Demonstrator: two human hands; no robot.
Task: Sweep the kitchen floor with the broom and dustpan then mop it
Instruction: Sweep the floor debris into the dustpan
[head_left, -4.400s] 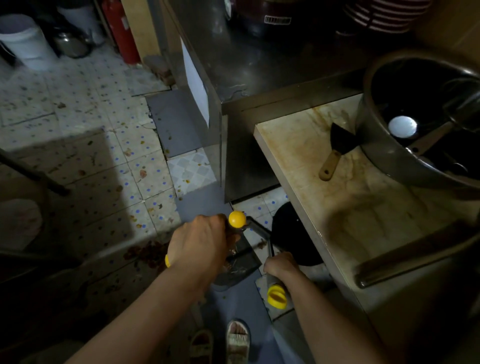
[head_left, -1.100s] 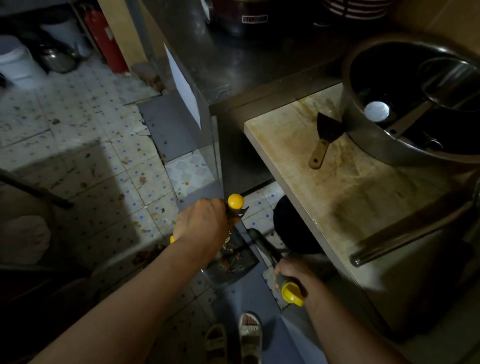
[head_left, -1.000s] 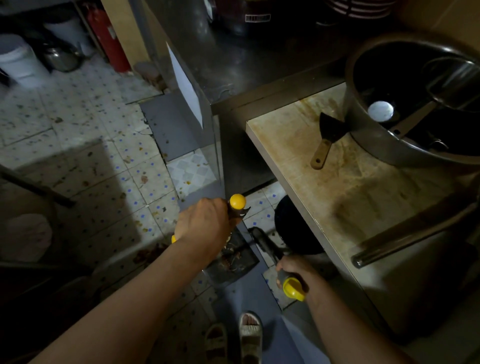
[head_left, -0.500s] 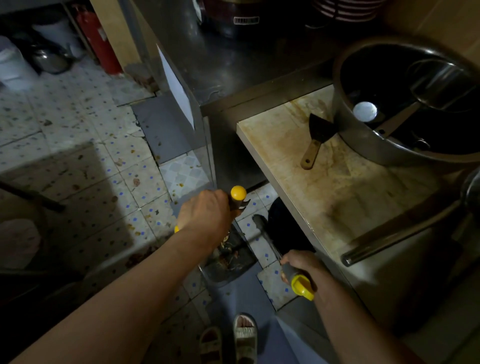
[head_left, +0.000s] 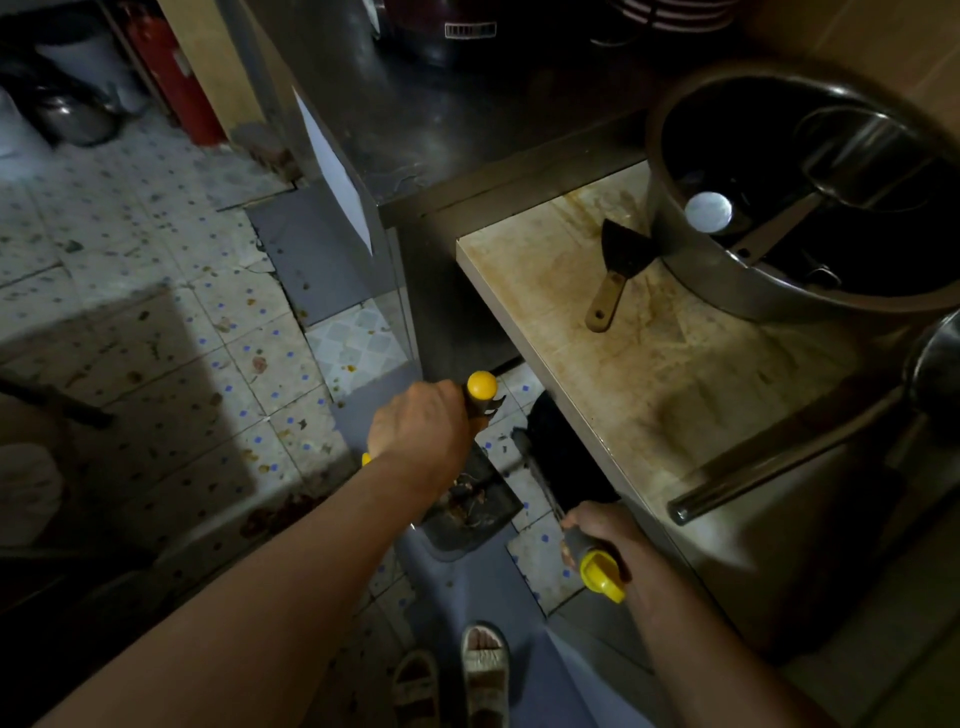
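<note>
My left hand (head_left: 423, 428) grips the black, yellow-tipped handle of a dark dustpan (head_left: 475, 514), whose pan rests on the tiled floor with reddish-brown debris inside it. My right hand (head_left: 610, 540) grips the yellow-capped handle of the broom (head_left: 561, 457). Its dark bristle head lies on the floor to the right of the dustpan, partly under the counter edge. The tiled floor (head_left: 156, 322) is speckled with crumbs and stains on the left.
A stained counter (head_left: 649, 374) stands on the right with a wooden-handled scraper (head_left: 610, 280) and a large steel pot (head_left: 810, 208). A steel cabinet (head_left: 363, 130) rises ahead. A red extinguisher (head_left: 176, 78) stands far left. My sandalled feet (head_left: 452, 675) are below.
My right hand has drawn the broom handle back towards me and to the right, and the bristle head has slid along the counter base. My left hand keeps the dustpan almost still.
</note>
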